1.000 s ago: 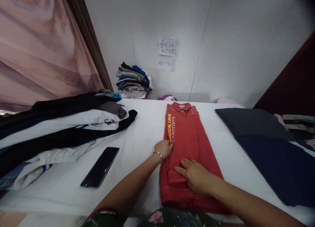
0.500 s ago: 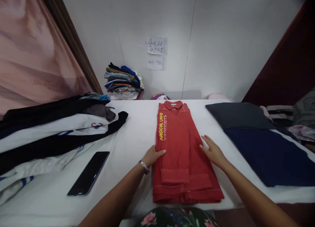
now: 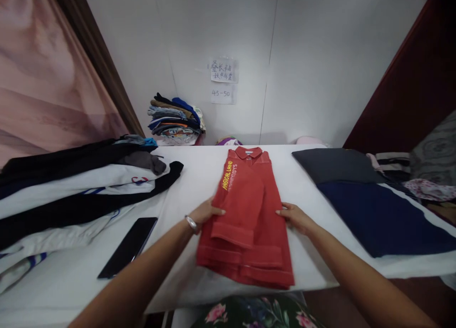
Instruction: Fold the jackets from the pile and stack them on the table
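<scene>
A red long-sleeved shirt (image 3: 245,195) lies on the white-covered table (image 3: 185,195), its collar at the far end and its sleeves folded down over the body. Yellow and pale lettering runs along its left side. My left hand (image 3: 206,212) grips the left edge, thumb on top and fingers hidden underneath. On the opposite edge my right hand (image 3: 295,217) pinches the cloth between thumb and fingers. The lower part of the shirt is swung to the left, and its hem lies near the table's front edge.
Black, white and grey garments (image 3: 89,185) are heaped at left, beside a dark phone (image 3: 128,247). Folded dark grey (image 3: 335,165) and navy (image 3: 381,214) garments lie at right. A clothes stack (image 3: 174,119) stands at the back, below paper notes (image 3: 223,76).
Both hands have taken hold of the shirt's sides and moved left. The lower half of the shirt has shifted left with them, while the collar has barely moved. The view has shifted slightly.
</scene>
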The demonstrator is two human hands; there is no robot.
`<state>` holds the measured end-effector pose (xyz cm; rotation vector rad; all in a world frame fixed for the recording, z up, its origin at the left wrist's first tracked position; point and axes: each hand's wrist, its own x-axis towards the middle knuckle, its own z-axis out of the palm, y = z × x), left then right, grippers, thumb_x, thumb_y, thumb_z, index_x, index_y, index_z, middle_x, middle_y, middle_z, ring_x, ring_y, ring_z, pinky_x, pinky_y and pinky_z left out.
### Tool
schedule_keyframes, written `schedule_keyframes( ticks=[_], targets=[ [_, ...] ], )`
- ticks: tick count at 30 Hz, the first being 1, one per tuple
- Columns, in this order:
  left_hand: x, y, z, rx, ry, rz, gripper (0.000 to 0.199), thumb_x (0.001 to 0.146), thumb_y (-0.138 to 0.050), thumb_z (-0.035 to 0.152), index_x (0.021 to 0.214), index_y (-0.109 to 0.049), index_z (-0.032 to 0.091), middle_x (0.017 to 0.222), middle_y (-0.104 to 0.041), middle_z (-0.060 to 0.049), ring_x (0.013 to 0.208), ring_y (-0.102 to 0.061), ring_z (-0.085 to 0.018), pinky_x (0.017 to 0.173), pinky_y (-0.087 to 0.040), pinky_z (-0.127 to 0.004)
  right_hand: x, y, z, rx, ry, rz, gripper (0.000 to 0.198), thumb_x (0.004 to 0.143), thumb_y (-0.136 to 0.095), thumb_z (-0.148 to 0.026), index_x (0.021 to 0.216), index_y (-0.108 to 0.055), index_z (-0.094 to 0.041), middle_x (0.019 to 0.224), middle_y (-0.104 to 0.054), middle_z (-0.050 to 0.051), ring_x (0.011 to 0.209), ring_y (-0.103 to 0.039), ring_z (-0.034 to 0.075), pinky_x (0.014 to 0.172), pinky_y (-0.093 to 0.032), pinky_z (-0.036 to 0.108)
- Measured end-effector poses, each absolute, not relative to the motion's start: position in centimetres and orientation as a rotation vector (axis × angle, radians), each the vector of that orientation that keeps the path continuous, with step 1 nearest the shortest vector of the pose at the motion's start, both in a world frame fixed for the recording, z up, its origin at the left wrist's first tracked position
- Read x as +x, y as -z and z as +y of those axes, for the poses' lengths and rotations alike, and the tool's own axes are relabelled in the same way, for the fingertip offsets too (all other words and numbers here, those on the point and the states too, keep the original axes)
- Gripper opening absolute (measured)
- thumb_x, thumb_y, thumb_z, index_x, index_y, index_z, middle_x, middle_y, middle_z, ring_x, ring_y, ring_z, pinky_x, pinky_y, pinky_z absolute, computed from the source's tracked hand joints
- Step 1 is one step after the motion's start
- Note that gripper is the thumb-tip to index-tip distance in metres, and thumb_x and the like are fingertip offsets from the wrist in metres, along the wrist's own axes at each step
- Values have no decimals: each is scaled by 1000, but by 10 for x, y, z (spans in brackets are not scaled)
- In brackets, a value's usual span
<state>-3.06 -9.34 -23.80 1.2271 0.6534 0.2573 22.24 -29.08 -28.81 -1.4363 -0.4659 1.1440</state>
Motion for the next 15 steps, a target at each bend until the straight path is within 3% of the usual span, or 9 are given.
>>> schedule_keyframes(
  ticks=[5,8,12,15],
  targets=[
    [-84,209,-11,1441,-33,846,81,38,-79,17,116,-57,19,96,-74,-4,93,-67,-30,82,-55,-39,133,309,-269,-1180,-1280,-471,51,58,-79,-29,104,-60,-18,72,-71,0,59,-66,16,59,-54,29],
    [-109,213,21,1556,47,1028,74,38,-74,19,110,-58,20,90,-74,-2,92,-68,-32,77,-56,-39,116,318,-252,-1172,-1312,-519,58,58,-80,-29,109,-56,-20,78,-72,2,70,-69,20,59,-55,31],
    [-116,224,26,1675,100,1115,60,42,-62,20,102,-60,23,84,-74,1,87,-69,-30,71,-57,-35,184,311,-221,-1313,-1003,-436,55,59,-81,-21,108,-56,-21,91,-70,4,80,-67,19,64,-56,29],
    [-111,230,19,1944,54,1244,49,45,-54,19,93,-64,23,78,-73,2,79,-70,-27,63,-56,-32,260,299,-191,-1421,-863,-171,62,68,-76,-16,123,-49,-20,99,-68,8,86,-67,20,72,-58,32]
  ],
)
